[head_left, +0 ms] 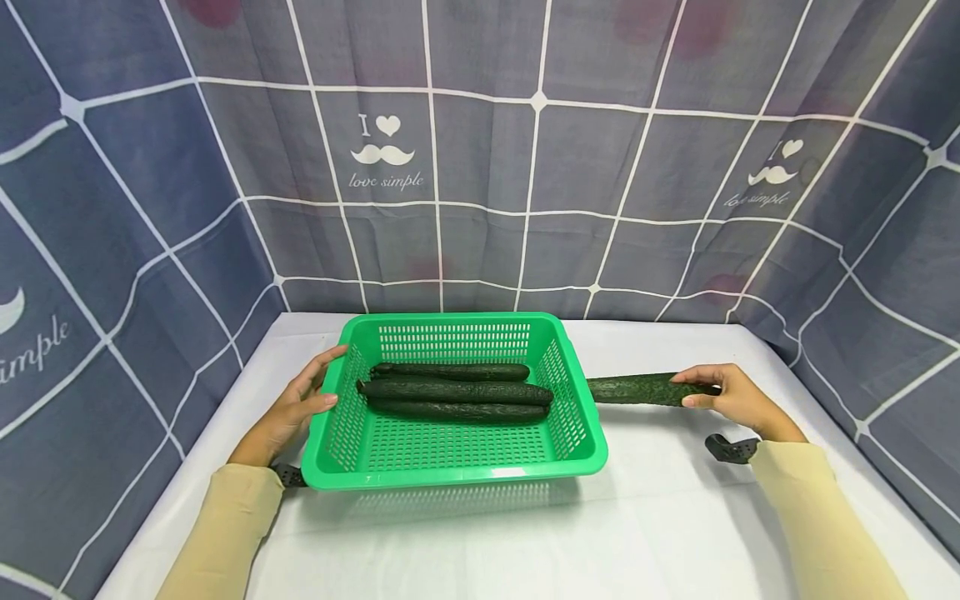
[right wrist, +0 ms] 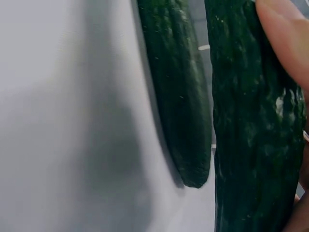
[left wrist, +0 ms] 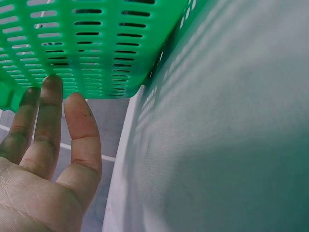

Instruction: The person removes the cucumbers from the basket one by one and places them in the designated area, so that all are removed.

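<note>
My left hand (head_left: 288, 412) is at the left side of a green plastic basket (head_left: 457, 477). In the left wrist view its fingers (left wrist: 48, 125) are fairly straight, with the tips against the slotted wall. Several dark green cucumbers (head_left: 457, 390) lie lengthwise inside the basket. To the right of the basket, my right hand (head_left: 738, 404) pinches a cucumber (right wrist: 256, 125) between thumb and fingers. A second cucumber (right wrist: 178, 106) lies on the white surface beside the held one in the right wrist view. From the head, the two overlap and are hard to separate.
A white-covered table (head_left: 645, 517) lies under everything. A grey-blue curtain (head_left: 480, 167) with white grid lines and printed lettering stands behind it and at both sides. Black straps (head_left: 731, 450) show near the wrists.
</note>
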The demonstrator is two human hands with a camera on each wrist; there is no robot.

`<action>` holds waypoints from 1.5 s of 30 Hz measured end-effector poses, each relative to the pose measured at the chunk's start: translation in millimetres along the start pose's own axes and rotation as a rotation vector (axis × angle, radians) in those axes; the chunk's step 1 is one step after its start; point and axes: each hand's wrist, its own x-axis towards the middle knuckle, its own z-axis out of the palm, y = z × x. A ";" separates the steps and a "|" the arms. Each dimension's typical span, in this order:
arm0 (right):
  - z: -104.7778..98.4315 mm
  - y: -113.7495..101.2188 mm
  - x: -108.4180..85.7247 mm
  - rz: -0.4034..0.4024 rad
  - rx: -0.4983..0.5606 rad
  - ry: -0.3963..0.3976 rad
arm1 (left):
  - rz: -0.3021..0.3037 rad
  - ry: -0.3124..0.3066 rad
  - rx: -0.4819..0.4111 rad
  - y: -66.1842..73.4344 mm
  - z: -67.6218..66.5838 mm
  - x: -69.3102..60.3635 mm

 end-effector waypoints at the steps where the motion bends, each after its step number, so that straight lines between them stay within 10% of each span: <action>1: 2.3 0.7 0.9 -0.010 -0.006 0.001 | -0.002 0.000 0.004 0.1 0.1 0.0; 20: 32.4 -6.5 9.3 0.122 -0.172 0.000 | 0.010 -0.002 0.002 1.4 1.9 0.6; 45: 47.2 -1.1 12.0 0.130 -0.137 0.031 | -0.012 0.009 0.006 1.1 1.3 0.1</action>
